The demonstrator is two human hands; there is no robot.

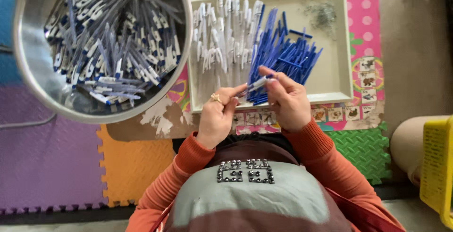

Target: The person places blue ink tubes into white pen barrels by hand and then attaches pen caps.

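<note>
1. Nearest the camera is the person's grey and maroon top with a studded patch [246, 170] and orange sleeves [325, 159].
2. Above it, the left hand [218, 114], wearing a ring, and the right hand [285, 97] both pinch one pen [258, 84], white-bodied with a blue end, held just over the near rim of the tray.
3. The shallow white tray [337, 48] holds a row of white pen barrels [222, 38], a heap of blue pen parts [288, 55] and a small tangle that looks like springs [323, 15].
4. To the left, a steel bowl [28, 71] is piled with assembled pens [111, 43]. Judging by both piles, much is done and many loose parts remain.
5. Foam floor mats [56, 156] lie beneath.
</note>
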